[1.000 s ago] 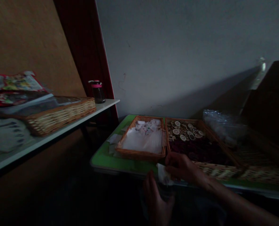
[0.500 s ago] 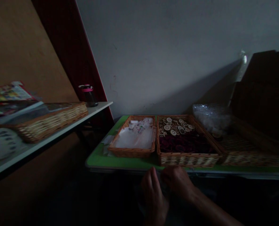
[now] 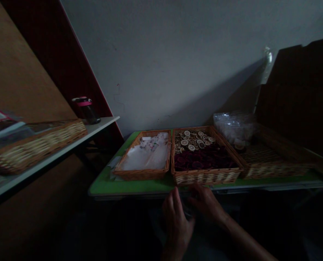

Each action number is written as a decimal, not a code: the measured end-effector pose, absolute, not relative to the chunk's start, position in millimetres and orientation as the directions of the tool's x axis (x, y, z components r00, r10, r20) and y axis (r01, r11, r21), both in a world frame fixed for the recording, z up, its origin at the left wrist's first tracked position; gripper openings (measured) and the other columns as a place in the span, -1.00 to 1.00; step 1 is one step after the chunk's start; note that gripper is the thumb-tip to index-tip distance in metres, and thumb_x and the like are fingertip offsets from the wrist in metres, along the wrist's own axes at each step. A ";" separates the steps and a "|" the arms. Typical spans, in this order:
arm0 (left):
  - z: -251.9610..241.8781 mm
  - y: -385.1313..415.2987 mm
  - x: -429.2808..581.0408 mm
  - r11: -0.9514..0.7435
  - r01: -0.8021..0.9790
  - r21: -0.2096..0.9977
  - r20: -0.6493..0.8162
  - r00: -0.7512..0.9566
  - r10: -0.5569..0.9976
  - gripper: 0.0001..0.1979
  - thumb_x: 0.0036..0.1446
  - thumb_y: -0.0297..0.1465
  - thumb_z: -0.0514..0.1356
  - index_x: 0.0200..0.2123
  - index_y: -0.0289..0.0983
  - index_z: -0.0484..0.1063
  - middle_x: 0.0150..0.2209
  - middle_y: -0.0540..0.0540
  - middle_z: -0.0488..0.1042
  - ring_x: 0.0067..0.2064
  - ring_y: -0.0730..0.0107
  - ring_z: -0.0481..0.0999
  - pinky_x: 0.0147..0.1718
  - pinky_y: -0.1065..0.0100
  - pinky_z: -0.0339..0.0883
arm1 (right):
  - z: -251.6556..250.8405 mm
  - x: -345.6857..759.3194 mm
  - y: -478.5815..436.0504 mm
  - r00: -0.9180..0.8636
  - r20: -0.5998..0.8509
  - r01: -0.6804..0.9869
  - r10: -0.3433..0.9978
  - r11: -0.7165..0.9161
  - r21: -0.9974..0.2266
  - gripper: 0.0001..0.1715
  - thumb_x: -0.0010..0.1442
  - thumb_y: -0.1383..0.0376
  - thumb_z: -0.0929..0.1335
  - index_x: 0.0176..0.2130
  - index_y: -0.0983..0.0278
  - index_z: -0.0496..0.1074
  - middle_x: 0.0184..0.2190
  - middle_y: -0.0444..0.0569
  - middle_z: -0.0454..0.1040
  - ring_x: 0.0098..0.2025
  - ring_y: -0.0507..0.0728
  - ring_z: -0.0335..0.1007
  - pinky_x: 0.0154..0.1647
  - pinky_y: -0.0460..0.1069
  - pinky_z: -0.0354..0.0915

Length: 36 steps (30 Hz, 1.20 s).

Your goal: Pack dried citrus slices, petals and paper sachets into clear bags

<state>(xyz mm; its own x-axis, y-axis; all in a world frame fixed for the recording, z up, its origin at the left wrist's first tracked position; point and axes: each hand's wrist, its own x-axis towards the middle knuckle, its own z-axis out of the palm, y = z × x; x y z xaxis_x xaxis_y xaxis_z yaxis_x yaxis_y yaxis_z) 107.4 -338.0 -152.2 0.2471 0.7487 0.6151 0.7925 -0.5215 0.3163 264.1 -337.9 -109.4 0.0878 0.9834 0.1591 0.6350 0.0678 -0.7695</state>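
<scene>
Both hands are low in the view, in front of the table edge. My left hand is closed, fingers pointing up, around something thin and see-through that looks like a clear plastic bag. Close by on the right, my right hand has its fingers curled together towards the bag. What lies in those fingers is lost in the dark. Just beyond the hands is a wicker basket with pale-rimmed dried slices at the back and dark purple-red slices in front.
Another wicker basket on the green table holds white sheets or packets. At right, clear plastic bags lie over a third basket, near a dark cardboard box. A shelf at left bears a bottle and a basket.
The view has turned slightly right, so the table and baskets appear further left. My right hand has drawn a little away from my left, and a shiny bit shows between them.
</scene>
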 end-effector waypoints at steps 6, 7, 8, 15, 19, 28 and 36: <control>-148.6 -338.9 115.6 -0.543 0.800 0.256 0.604 0.306 0.736 0.00 -0.01 -0.54 0.35 0.41 -0.32 -0.11 0.24 -0.35 0.25 0.20 -0.16 0.31 0.15 -0.06 0.33 | -125.4 275.9 -340.7 0.067 0.141 0.464 0.988 0.095 -0.881 -0.74 0.22 0.23 0.34 -0.23 0.35 0.55 -0.34 0.02 0.61 -0.28 0.19 0.51 -0.27 -0.01 0.31; -147.0 -337.8 115.5 -0.536 0.805 0.256 0.604 0.299 0.739 -0.02 0.00 -0.54 0.35 0.41 -0.33 -0.10 0.23 -0.36 0.25 0.20 -0.16 0.32 0.15 -0.06 0.33 | -127.4 277.0 -344.1 0.049 0.160 0.397 0.986 0.128 -0.909 -0.67 0.25 0.17 0.33 -0.15 0.34 0.55 -0.28 0.04 0.62 -0.23 0.21 0.52 -0.24 0.00 0.34; -145.2 -336.4 114.9 -0.531 0.807 0.259 0.605 0.293 0.741 -0.03 0.01 -0.53 0.34 0.40 -0.35 -0.10 0.22 -0.36 0.25 0.19 -0.16 0.32 0.14 -0.07 0.34 | -129.6 277.6 -348.3 0.025 0.179 0.323 0.983 0.162 -0.933 -0.57 0.26 0.10 0.34 -0.03 0.34 0.53 -0.20 0.07 0.62 -0.18 0.23 0.53 -0.21 0.02 0.36; -134.6 -332.8 114.3 -0.478 0.809 0.341 0.559 0.235 0.796 -0.07 -0.05 -0.58 0.33 0.37 -0.40 0.01 0.20 -0.40 0.28 0.18 -0.21 0.33 0.15 -0.15 0.33 | -146.0 265.7 -370.5 0.130 0.135 0.239 0.982 0.101 -0.966 -0.33 0.11 0.10 0.48 0.14 0.30 0.43 -0.20 0.07 0.64 -0.20 0.24 0.55 -0.20 0.03 0.39; -130.9 -332.1 111.9 -0.485 0.622 0.615 0.503 0.165 0.849 -0.01 -0.10 -0.38 0.41 0.37 -0.38 0.06 0.22 -0.40 0.28 0.22 -0.22 0.31 0.19 -0.20 0.28 | -141.0 271.0 -369.7 0.260 0.070 0.077 0.963 0.052 -0.996 -0.57 0.06 0.03 0.48 -0.21 0.32 0.56 -0.30 0.06 0.63 -0.26 0.22 0.52 -0.22 0.03 0.38; -96.6 -322.2 96.4 0.125 -0.092 0.988 -0.101 0.234 0.967 -0.52 -0.27 -0.18 0.51 -0.27 -0.34 0.64 -0.32 -0.14 0.65 -0.27 0.27 0.58 -0.28 0.36 0.45 | -98.9 283.6 -383.4 0.248 0.046 -0.074 0.968 0.066 -0.995 -0.46 0.01 -0.11 0.51 -0.47 0.30 0.46 -0.55 -0.13 0.40 -0.46 0.04 0.25 -0.37 -0.06 0.22; -85.8 -326.9 108.8 0.086 -0.105 0.991 -0.046 0.334 0.942 -0.65 -0.08 -0.12 0.44 -0.53 -0.33 0.61 -0.58 -0.04 0.57 -0.46 0.42 0.47 -0.36 0.42 0.33 | -97.9 295.3 -388.8 0.245 0.046 -0.022 0.968 0.052 -0.998 -0.39 0.03 -0.18 0.49 -0.45 0.33 0.48 -0.54 -0.13 0.34 -0.44 0.03 0.16 -0.38 -0.06 0.13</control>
<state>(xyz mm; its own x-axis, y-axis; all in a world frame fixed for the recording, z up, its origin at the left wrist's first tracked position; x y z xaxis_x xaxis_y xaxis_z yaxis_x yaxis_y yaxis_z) 108.8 -326.9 -85.8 0.3335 0.9416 -0.0463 -0.1049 0.0858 0.9908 295.3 -388.8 -97.9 0.2449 0.9685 0.0456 -0.0216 0.0525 -0.9984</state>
